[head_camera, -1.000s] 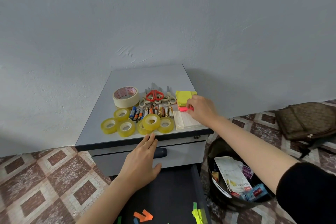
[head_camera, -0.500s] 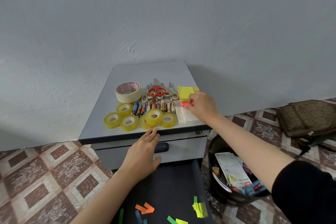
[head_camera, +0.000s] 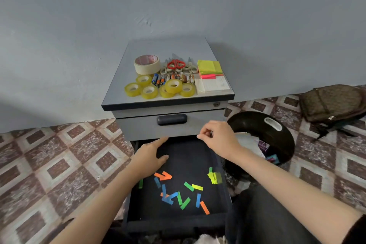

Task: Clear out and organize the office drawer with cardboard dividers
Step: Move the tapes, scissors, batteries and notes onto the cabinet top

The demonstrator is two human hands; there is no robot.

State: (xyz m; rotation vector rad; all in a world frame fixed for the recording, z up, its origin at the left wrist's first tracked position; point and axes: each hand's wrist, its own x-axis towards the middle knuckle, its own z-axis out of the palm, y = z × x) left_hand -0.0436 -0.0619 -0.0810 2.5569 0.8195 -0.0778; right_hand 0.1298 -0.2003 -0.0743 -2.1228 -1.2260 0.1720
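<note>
Now, gather the scattered strips (head_camera: 174, 194) in the open drawer (head_camera: 190, 156) into one pile. The left hand (head_camera: 150, 156) lies spread inside. The right hand (head_camera: 217, 138) is curled above; whether it pinches anything, I cannot tell.

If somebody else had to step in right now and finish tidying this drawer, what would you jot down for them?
Left hand: open, flat, over the back left of the open drawer.
Right hand: fingers curled, above the drawer's back right corner; nothing seen in it.
Done: tape rolls, batteries, scissors and sticky notes are laid out on the cabinet top. Scrap paper is in the black bin.
Left: loose coloured paper strips lie in the drawer. No cardboard dividers are in view.
</note>
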